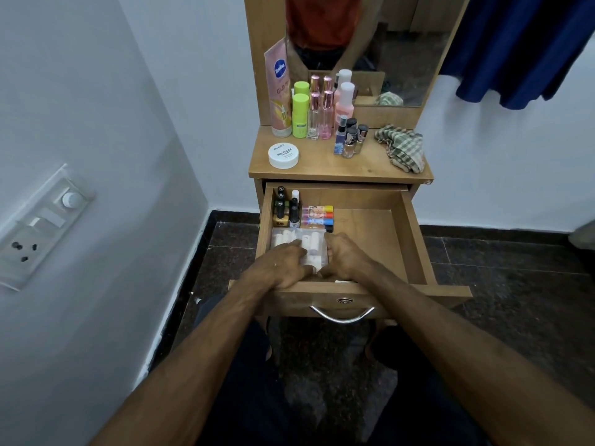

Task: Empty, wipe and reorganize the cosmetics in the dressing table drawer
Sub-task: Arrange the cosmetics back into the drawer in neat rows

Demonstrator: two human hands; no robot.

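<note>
Both hands, left (283,260) and right (346,255), grip the clear case (297,239) at the drawer's (415,239) near left, apparently seating it beside the polishes (285,212)

One head-worn camera, wide-angle, looking forward and down from close above the open drawer (380,226); the mirror (396,43) sits at twelve o'clock.
</note>
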